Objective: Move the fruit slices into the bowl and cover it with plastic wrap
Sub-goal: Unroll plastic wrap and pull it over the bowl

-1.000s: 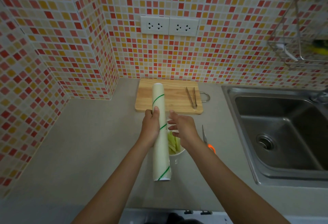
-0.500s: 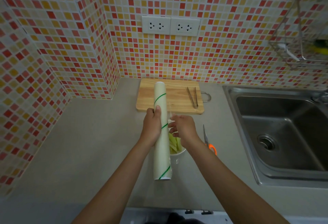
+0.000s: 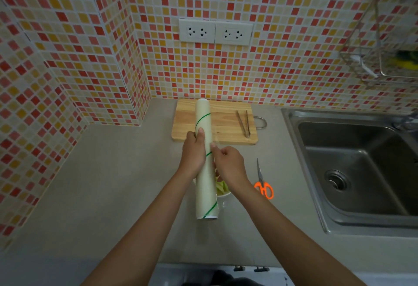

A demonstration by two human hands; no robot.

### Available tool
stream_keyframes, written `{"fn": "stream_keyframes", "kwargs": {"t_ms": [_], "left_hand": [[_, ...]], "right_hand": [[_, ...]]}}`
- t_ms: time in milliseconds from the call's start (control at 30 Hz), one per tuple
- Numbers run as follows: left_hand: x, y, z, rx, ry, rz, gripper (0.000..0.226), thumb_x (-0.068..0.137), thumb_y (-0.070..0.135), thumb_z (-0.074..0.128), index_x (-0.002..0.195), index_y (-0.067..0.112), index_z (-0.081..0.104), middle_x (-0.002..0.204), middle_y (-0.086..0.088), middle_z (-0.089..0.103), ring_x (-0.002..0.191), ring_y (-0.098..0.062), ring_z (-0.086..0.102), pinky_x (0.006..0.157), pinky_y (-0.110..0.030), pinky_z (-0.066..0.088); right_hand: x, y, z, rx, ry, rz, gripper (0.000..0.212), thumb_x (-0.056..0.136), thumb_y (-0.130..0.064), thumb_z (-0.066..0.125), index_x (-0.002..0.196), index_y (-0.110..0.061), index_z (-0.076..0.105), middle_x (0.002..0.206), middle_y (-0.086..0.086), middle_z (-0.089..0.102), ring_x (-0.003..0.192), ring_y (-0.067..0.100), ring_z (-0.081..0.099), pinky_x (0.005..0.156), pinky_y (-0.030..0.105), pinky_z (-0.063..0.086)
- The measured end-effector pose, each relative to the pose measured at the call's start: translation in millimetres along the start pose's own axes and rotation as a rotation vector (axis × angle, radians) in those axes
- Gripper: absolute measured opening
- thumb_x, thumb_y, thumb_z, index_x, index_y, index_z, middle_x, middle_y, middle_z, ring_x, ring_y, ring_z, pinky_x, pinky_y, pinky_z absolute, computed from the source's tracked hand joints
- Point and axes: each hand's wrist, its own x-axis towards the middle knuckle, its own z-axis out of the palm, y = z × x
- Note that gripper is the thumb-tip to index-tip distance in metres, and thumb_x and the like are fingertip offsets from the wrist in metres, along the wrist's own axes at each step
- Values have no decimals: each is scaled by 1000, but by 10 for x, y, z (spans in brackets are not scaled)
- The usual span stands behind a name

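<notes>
The tiled wall (image 3: pixel 271 64) stands behind a grey counter (image 3: pixel 108 195), with two sockets (image 3: pixel 216 31) set in it. At my right the steel sink (image 3: pixel 362 172) is let into the counter, and a wire rack (image 3: pixel 384 59) hangs on the wall above it. A wooden board (image 3: pixel 226 125) lies at the back of the counter against the wall, and tongs (image 3: pixel 243 122) rest on its right part. I hold the roll (image 3: pixel 205 186) of plastic wrap lengthwise away from me, above the counter, its far end over the board and its near end towards me. My left hand (image 3: pixel 194 154) has its grip clamped round the roll's middle, thumb lying along the top. My right hand (image 3: pixel 228 163) is just beside the roll on its right flank, fingers curled, pinching at the edge of the film there. Under the roll and my right hand sits the white bowl (image 3: pixel 224 197), mostly hidden, with pale green fruit slices (image 3: pixel 221 187) showing inside it. Scissors (image 3: pixel 262 184) with orange handles lie on the counter right of the bowl, blades pointing away from me.
</notes>
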Motion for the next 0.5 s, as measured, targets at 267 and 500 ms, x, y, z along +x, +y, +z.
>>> {"fn": "stream_keyframes", "kwargs": {"t_ms": [267,500], "left_hand": [[40,66,7,9,-21,16,40,100,45,30,98,9,46,82,3,49,73,-7,48,58,-26,34],[65,134,4,13,-36,25,41,101,46,28,99,10,47,83,3,49,73,-8,48,58,-26,35]], "right_hand": [[126,-25,-13,-137,-14,-116,29,95,-15,40,66,-18,42,77,4,54,74,24,54,65,33,42],[231,60,-38,5,25,-83,28,92,-4,39,67,-18,41,86,14,55,76,23,51,68,36,45]]}}
